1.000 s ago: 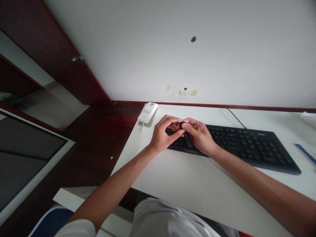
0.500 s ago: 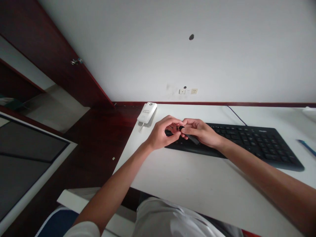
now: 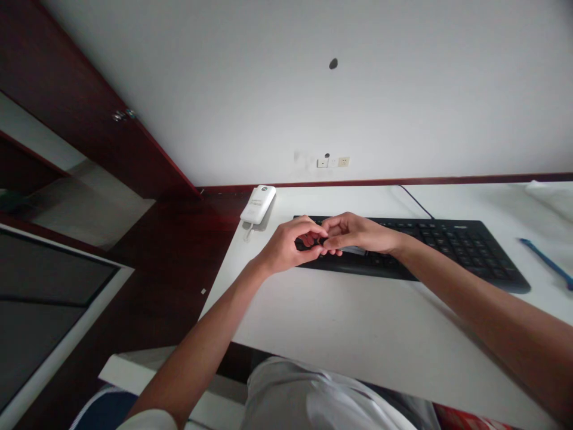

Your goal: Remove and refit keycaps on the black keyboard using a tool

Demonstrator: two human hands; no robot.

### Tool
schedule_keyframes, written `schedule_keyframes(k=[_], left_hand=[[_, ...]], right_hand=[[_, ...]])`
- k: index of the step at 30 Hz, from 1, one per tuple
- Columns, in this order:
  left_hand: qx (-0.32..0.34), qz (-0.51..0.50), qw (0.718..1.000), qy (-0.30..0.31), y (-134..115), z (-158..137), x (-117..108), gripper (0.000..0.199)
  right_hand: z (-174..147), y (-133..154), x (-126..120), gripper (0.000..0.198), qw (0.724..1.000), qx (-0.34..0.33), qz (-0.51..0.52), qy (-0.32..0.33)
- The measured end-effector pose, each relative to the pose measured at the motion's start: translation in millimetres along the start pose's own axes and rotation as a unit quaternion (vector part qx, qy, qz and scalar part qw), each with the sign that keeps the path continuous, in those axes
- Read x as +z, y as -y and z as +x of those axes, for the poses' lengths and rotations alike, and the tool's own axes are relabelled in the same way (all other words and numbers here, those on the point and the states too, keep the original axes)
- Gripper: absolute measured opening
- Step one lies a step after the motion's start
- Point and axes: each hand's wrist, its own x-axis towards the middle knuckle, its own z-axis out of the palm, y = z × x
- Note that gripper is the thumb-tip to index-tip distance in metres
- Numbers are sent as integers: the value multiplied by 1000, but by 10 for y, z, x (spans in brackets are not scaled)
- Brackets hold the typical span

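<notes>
Over the left part of a black keyboard (image 3: 465,251), my two hands meet fingertip to fingertip. My left hand (image 3: 286,243) is closed in a pinch, thumb and fingers forming a ring around a small black piece (image 3: 322,241). From the other side, my right hand (image 3: 364,233) pinches the same piece between thumb and fingers. A flat greyish strip (image 3: 354,250) shows beneath the right palm; it seems to belong to the held piece. The fingers hide most of it, so its kind is unclear.
A white power-bank-like device (image 3: 258,204) with a short cable lies at the desk's (image 3: 313,322) far left corner. To the right is a blue stick-like tool (image 3: 547,263). Whitish material (image 3: 553,197) lies at the far right. Wall sockets (image 3: 333,162) are behind the desk.
The view has swung slightly right. Both hands keep their pinch on the small piece; the strip under my right hand looks lighter and is more covered than before.
</notes>
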Motion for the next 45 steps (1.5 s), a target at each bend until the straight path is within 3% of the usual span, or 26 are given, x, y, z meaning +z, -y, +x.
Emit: schedule_keyframes(k=[8,18,27,33,45], left_hand=[[5,51,999,13,-26,9,23,14],[25,111,993,22,-16,-4,6,13],[17,83,996,17,-30,5,11,14],[36,19,999,-8,-25,13,15,26],[38,62,997,-12,-6,24,0,10]], right_hand=[[-10,52,-17,26,999,33,-18,15],[11,-13,-66,24,1000,20,-12,15],[17,-7,-56,23,999,18,7,27],[-3,2,-76,23,999,25,1,23],[-5,24,-57,22,999,32,-21,22]])
